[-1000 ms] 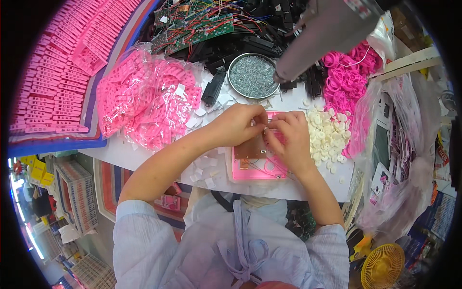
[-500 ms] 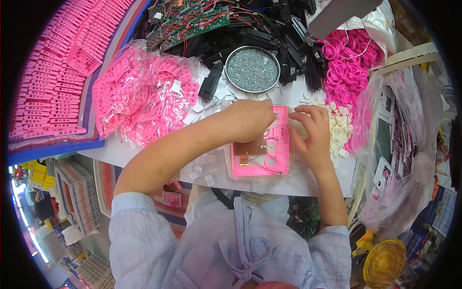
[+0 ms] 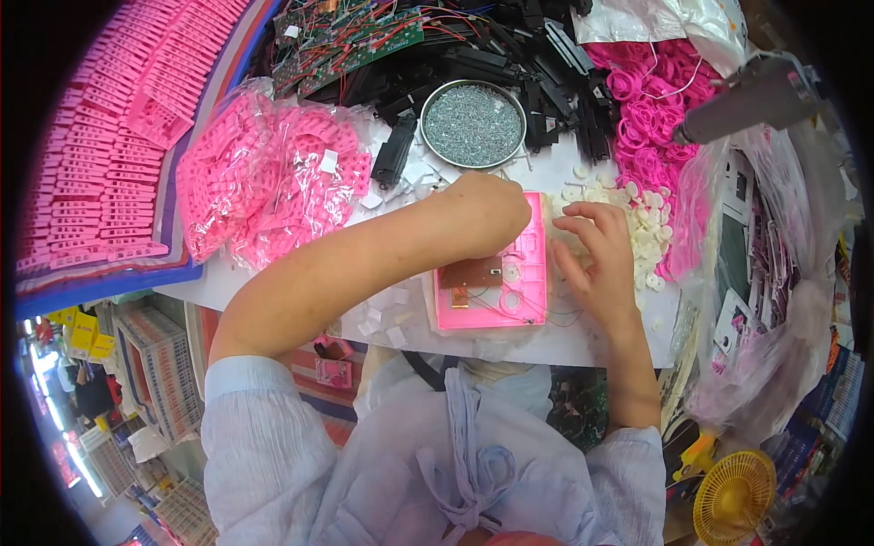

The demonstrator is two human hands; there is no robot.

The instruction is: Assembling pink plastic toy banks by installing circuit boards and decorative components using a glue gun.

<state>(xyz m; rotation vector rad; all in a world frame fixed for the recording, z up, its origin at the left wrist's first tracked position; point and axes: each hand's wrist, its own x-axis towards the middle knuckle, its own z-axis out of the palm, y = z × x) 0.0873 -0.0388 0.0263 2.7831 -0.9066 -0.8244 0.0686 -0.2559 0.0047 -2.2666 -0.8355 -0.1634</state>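
Shown at centre of frame: pink plastic housing (image 3: pixel 523 278), laid flat and open near the front edge of the white table (image 3: pixel 583 341), with a brown circuit board (image 3: pixel 469 273) seated in its left half. Left hand (image 3: pixel 482 214) curled loosely over the housing's upper left corner, knuckles up; contents of the curled fingers hidden, so could not be told. Right hand (image 3: pixel 596 259) half open, fingers spread and lightly bent, placed against the housing's right edge beside the heap of white round pieces (image 3: pixel 648 227); nothing visibly gripped.

Judged risks: thin wires (image 3: pixel 546 317) trailing off the housing's lower right, liable to be snagged by the right wrist and pulled off the board; housing close to the table edge, liable to be nudged over it; white pieces easily scattered by a sweeping finger; dish of small screws (image 3: pixel 472 125) just above the left hand, liable to be tipped by a careless reach.
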